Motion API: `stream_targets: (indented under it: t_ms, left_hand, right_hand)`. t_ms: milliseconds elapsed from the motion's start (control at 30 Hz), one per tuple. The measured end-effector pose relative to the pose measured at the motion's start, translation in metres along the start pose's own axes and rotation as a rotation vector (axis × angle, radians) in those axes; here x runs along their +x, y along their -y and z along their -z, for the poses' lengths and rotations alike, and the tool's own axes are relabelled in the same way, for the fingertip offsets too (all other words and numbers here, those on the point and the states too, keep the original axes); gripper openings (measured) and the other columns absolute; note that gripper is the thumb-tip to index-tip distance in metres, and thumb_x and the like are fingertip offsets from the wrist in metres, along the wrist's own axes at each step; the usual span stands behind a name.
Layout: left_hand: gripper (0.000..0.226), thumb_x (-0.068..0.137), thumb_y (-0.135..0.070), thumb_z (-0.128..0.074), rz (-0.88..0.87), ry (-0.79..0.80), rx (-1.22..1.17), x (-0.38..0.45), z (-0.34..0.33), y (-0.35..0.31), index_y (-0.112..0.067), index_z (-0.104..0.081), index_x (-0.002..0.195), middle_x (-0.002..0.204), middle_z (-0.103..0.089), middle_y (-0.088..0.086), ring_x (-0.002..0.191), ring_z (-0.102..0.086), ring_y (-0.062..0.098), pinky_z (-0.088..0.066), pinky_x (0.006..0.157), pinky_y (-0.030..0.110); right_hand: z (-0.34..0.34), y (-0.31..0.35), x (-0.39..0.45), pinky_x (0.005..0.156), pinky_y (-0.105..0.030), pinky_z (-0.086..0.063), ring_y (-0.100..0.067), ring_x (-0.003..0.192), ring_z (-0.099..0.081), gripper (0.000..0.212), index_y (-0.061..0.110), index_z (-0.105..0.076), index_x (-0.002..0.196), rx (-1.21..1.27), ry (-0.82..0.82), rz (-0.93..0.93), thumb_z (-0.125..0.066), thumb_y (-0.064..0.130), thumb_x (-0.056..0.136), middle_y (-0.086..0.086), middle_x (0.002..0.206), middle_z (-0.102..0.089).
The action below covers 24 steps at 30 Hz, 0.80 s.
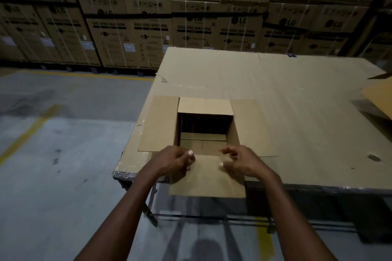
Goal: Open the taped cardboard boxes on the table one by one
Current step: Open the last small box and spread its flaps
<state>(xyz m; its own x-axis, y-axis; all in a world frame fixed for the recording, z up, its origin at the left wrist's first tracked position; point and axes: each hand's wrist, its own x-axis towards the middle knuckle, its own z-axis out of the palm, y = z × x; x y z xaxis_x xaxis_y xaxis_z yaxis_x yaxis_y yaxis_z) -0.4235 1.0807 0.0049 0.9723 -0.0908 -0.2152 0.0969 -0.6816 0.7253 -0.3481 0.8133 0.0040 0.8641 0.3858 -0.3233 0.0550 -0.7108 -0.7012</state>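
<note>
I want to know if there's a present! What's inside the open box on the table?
Nothing shows inside the open box, only its bare cardboard bottom flaps. The near part of the floor is hidden behind the left hand, the right hand and the near flap.
</note>
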Motion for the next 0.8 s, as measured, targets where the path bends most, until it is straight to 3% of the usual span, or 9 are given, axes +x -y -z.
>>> stream_targets:
  t_ms: [100, 200, 267, 333, 467, 567, 700, 800]
  left_hand:
    - [0.039, 0.099, -0.053, -0.043, -0.036, -0.059, 0.194, 0.004, -0.012, 0.002, -0.028, -0.072, 0.096, 0.089, -0.072, -0.011, 0.082, -0.066, 0.01, -0.058, 0.08, 0.038]
    - [0.031, 0.101, -0.046, -0.047, -0.018, -0.054, 0.248, 0.008, -0.02, 0.005, -0.028, -0.072, 0.099, 0.091, -0.07, -0.007, 0.082, -0.063, 0.012, -0.055, 0.074, 0.033]
    - [0.027, 0.102, -0.042, -0.049, -0.017, -0.062, 0.272, 0.01, -0.025, 0.008, -0.028, -0.071, 0.095, 0.087, -0.068, -0.007, 0.079, -0.062, 0.013, -0.049, 0.066, 0.028]
    - [0.025, 0.101, -0.041, -0.051, -0.028, -0.092, 0.261, 0.01, -0.028, 0.01, -0.027, -0.07, 0.092, 0.081, -0.065, -0.007, 0.076, -0.061, 0.013, -0.043, 0.062, 0.027]
    - [0.028, 0.102, -0.04, -0.051, -0.054, -0.146, 0.192, 0.007, -0.037, 0.008, -0.024, -0.072, 0.092, 0.078, -0.066, -0.009, 0.073, -0.061, 0.01, -0.047, 0.063, 0.029]
    - [0.032, 0.1, -0.041, -0.047, -0.113, -0.338, 0.145, 0.004, -0.049, -0.008, -0.025, -0.074, 0.093, 0.082, -0.07, -0.012, 0.075, -0.061, 0.001, -0.052, 0.065, 0.028]
    - [0.022, 0.1, -0.033, -0.052, -0.146, -0.583, 0.115, 0.014, -0.056, -0.03, -0.028, -0.072, 0.095, 0.087, -0.064, -0.017, 0.085, -0.052, -0.002, -0.042, 0.069, 0.023]
    - [0.02, 0.101, -0.032, -0.05, -0.107, -0.59, 0.139, 0.03, -0.046, -0.04, -0.029, -0.07, 0.103, 0.095, -0.06, -0.018, 0.091, -0.049, 0.001, -0.044, 0.076, 0.024]
  right_hand:
    - [-0.022, 0.004, -0.003, 0.102, -0.045, -0.047, -0.021, 0.119, -0.049, 0.051, 0.043, -0.064, 0.126, -0.239, -0.085, 0.014, -0.084, 0.034, 0.08, 0.011, 0.119, -0.066]
    - [-0.034, 0.009, -0.007, 0.097, -0.039, -0.041, -0.018, 0.106, -0.044, 0.035, 0.037, -0.066, 0.119, -0.321, -0.224, 0.058, -0.078, 0.031, 0.087, 0.006, 0.105, -0.063]
    - [-0.039, 0.011, -0.008, 0.094, -0.036, -0.032, -0.014, 0.098, -0.045, 0.029, 0.033, -0.066, 0.118, -0.395, -0.282, 0.11, -0.076, 0.031, 0.09, 0.007, 0.11, -0.066]
    - [-0.042, 0.01, -0.006, 0.088, -0.034, -0.024, -0.015, 0.102, -0.053, 0.028, 0.033, -0.064, 0.115, -0.444, -0.299, 0.138, -0.075, 0.032, 0.09, 0.008, 0.114, -0.068]
    - [-0.043, 0.005, -0.008, 0.09, -0.035, -0.03, -0.015, 0.102, -0.042, 0.031, 0.037, -0.058, 0.118, -0.411, -0.259, 0.125, -0.071, 0.031, 0.091, 0.01, 0.116, -0.062]
    - [-0.039, -0.002, -0.009, 0.097, -0.039, -0.035, -0.016, 0.111, -0.042, 0.039, 0.043, -0.054, 0.125, -0.358, -0.179, 0.122, -0.069, 0.033, 0.091, 0.013, 0.12, -0.058]
    - [-0.021, -0.002, -0.004, 0.108, -0.046, -0.035, -0.021, 0.134, -0.04, 0.049, 0.049, -0.047, 0.139, -0.278, -0.029, 0.138, -0.065, 0.044, 0.093, 0.014, 0.145, -0.049]
    - [-0.003, 0.012, 0.012, 0.113, -0.044, -0.034, -0.021, 0.141, -0.04, 0.049, 0.043, -0.049, 0.145, -0.173, -0.066, 0.171, -0.058, 0.051, 0.098, 0.011, 0.153, -0.047]
